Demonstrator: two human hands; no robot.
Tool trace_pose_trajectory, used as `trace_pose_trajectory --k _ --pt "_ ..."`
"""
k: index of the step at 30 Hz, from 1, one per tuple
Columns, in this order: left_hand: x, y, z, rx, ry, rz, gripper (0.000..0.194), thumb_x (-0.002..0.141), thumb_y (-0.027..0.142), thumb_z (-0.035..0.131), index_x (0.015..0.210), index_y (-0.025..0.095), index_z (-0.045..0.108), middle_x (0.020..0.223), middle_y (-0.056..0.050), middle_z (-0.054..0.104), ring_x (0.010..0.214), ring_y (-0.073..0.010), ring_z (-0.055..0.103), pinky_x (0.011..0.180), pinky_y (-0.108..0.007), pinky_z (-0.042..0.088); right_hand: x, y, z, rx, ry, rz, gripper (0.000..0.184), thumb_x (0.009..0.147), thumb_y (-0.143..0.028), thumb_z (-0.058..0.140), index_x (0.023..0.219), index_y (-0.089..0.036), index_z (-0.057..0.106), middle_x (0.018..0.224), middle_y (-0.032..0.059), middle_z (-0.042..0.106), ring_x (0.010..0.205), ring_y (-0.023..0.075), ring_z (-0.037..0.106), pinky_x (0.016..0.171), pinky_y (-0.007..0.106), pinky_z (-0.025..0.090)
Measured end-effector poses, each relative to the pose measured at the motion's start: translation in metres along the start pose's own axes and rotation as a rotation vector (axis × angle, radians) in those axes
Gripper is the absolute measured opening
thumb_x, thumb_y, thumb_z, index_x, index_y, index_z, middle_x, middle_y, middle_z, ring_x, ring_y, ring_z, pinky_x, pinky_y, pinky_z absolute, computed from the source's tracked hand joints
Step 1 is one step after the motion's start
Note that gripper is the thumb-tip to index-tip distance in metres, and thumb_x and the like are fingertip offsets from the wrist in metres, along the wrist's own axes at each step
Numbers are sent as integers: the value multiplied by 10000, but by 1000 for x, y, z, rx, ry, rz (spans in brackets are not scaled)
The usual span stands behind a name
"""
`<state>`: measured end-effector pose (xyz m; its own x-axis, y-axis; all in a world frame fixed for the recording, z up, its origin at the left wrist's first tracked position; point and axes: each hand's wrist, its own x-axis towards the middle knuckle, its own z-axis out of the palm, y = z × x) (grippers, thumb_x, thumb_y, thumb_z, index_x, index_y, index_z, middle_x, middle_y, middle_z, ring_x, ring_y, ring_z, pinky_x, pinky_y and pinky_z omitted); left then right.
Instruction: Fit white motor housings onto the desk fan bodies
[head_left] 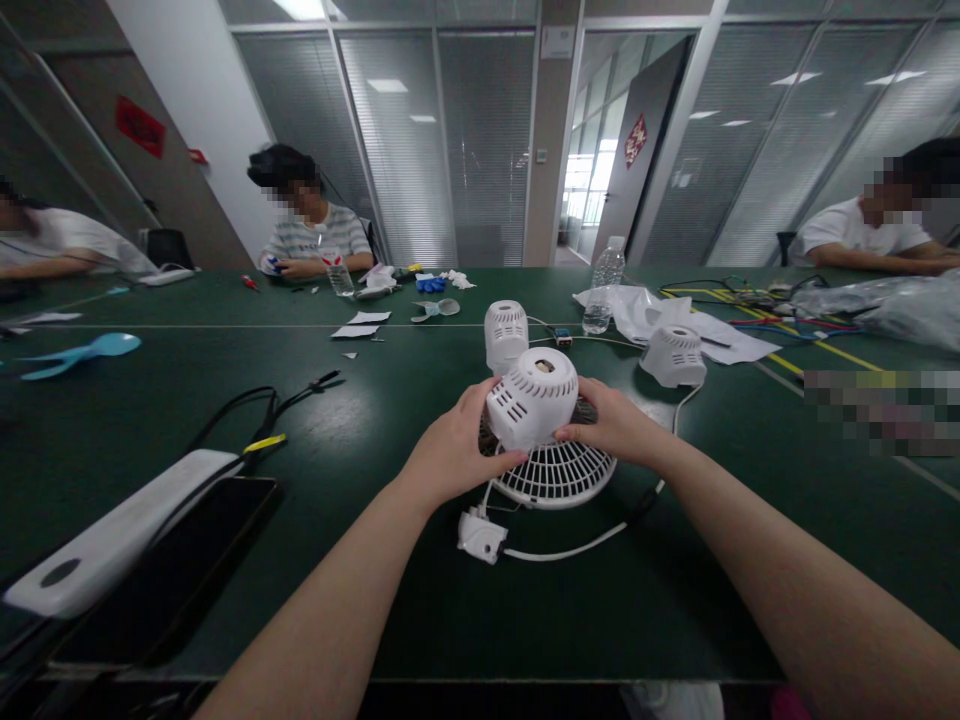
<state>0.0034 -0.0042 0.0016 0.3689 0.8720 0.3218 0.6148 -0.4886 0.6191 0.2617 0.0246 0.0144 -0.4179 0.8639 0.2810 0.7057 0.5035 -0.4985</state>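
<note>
Between my two hands is a white fan motor housing (531, 405) with vent slots and a round opening in its top. My left hand (454, 445) closes round its left side, thumb low at the front. From the right, my right hand (619, 425) grips it with the fingers behind and the thumb near its lower edge. Under the housing a round white fan grille (559, 480) lies on the table. Just in front of the grille rests a small white plastic part (482, 535) with a white cable (577, 553) running off to the right.
Behind the housing stands another white housing (506, 335), and a third (673, 357) sits to the right. A plastic bottle (602, 290) and papers (727, 335) are beyond. At left lie a phone (180, 570), a white power bank (127, 535) and blue fan blades (90, 350). Several people sit around the table.
</note>
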Motion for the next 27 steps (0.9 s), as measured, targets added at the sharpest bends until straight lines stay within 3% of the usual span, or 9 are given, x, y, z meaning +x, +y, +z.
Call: trace_pose_trajectory --k 10,20,27 --pt "1 -1 4 -121 11 -55 872 694 429 750 1431 303 301 1378 -112 510 1207 -374 533 962 -607 455 2 -3 6 -52 60 -1 647 741 -371 762 1313 -196 516 1228 150 606 1151 327 560 955 531 462" --pt "2 -7 1 -169 -54 -36 959 666 381 778 1457 308 242 1443 -127 459 1279 -352 491 1023 -579 409 4 -1 5 -14 38 -16 642 731 -376 769 1300 -191 534 1212 144 614 1139 327 555 962 530 449" --pt "1 -5 -3 -124 -21 -19 911 624 382 810 1415 283 369 1419 -98 503 1264 -344 503 1036 -568 398 1 3 4 89 23 -54 548 763 -327 737 1276 -223 573 1279 117 610 1169 322 567 1006 542 433"
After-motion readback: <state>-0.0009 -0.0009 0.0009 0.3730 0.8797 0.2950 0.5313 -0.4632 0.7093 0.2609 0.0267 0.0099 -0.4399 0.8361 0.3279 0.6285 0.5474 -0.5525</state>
